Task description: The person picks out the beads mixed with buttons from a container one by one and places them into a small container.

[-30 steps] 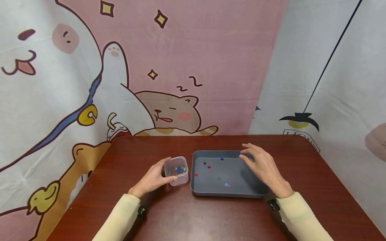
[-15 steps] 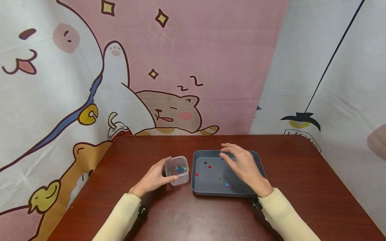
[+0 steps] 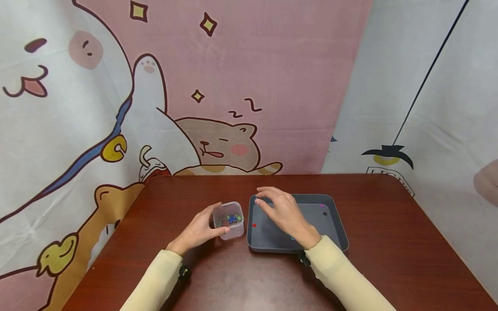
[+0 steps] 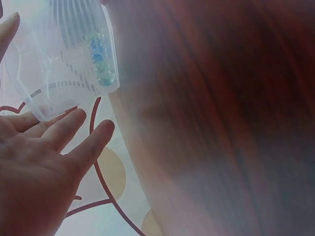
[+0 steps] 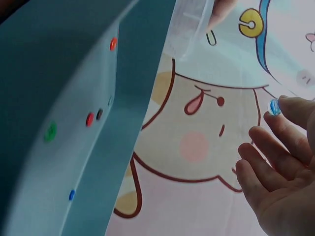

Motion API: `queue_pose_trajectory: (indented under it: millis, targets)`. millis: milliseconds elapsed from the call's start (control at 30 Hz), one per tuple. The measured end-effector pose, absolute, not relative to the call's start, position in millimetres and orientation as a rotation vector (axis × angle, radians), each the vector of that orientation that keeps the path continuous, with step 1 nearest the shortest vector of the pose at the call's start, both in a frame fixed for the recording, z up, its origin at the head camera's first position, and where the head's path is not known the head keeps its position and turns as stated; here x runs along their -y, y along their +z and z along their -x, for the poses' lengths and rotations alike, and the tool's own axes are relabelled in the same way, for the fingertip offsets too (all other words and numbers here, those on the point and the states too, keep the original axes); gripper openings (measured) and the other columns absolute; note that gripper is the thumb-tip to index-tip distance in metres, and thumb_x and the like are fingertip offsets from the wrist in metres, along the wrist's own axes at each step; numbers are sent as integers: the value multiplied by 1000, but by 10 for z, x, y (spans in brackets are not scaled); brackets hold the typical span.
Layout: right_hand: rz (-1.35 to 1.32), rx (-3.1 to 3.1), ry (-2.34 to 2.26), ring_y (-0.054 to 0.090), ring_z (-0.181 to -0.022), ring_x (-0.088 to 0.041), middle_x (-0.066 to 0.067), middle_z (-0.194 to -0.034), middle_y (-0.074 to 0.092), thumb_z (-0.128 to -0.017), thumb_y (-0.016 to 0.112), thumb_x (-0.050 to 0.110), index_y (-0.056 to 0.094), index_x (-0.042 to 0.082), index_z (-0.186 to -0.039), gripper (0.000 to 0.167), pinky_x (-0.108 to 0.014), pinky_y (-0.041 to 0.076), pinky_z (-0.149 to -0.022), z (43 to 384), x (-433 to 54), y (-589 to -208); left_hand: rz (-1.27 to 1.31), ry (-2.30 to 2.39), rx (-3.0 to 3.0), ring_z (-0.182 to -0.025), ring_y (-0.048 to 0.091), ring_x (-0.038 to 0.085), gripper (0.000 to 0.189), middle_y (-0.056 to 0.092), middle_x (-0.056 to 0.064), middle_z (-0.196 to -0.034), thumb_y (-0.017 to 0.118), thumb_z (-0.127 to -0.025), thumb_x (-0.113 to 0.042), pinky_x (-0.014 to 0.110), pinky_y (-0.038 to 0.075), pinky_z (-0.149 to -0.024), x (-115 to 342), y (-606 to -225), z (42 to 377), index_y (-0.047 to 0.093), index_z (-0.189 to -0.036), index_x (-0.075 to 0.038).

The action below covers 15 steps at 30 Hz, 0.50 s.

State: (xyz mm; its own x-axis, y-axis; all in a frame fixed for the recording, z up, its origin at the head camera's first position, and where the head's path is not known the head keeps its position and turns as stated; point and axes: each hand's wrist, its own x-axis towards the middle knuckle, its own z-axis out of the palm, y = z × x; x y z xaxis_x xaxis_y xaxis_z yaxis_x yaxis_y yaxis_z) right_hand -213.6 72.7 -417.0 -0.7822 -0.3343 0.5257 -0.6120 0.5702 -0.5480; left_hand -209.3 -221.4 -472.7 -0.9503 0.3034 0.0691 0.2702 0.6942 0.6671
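A clear plastic container [image 3: 233, 234] with blue and green beads [image 3: 233, 218] in it stands left of the grey tray [image 3: 313, 221]. My left hand [image 3: 196, 231] holds the container, thumb on its near side and fingers round its far side. Over the tray's left part is my right hand [image 3: 285, 214], its thumb and index finger pinching a small clear-blue bead [image 5: 274, 107], as the right wrist view shows. The other fingers of that hand are spread and slightly bent. In the head view this hand hides part of the tray.
Loose beads lie in the tray: a red bead [image 3: 254, 225] at left, a pink bead [image 3: 322, 205] and a dark bead [image 3: 325, 214] at right. The right wrist view also shows a green bead [image 5: 50, 132] and a blue bead [image 5: 72, 194]. A patterned cloth hangs behind the table.
My right hand has moved left across the tray toward the container, uncovering the pink and dark beads at right. My left hand and the container have stayed in place.
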Motion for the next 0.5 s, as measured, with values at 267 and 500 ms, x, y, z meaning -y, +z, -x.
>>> queue_pose_trajectory:
  millis: [267,500]
  targets:
    - [-812,2502,1046,67,-118,-24,-6,-131,70,-99,73,22,78,8,-112,20,-46,56,-93,2168,-509,-4230,-502,1113,-2849,-129,57,32,97,51,15,-152,84,-84,-50,56,48,-106,2219,-4732,2099,40,-157,-4]
    - [-862,2516,1001,69,-112,-24,-7,-130,70,-100,72,22,77,8,-112,20,-43,58,-88,2193,-364,-4274,-505,1122,-2848,-125,59,31,96,52,16,-150,84,-84,-49,55,50,-104,2213,-4724,2094,41,-157,-4]
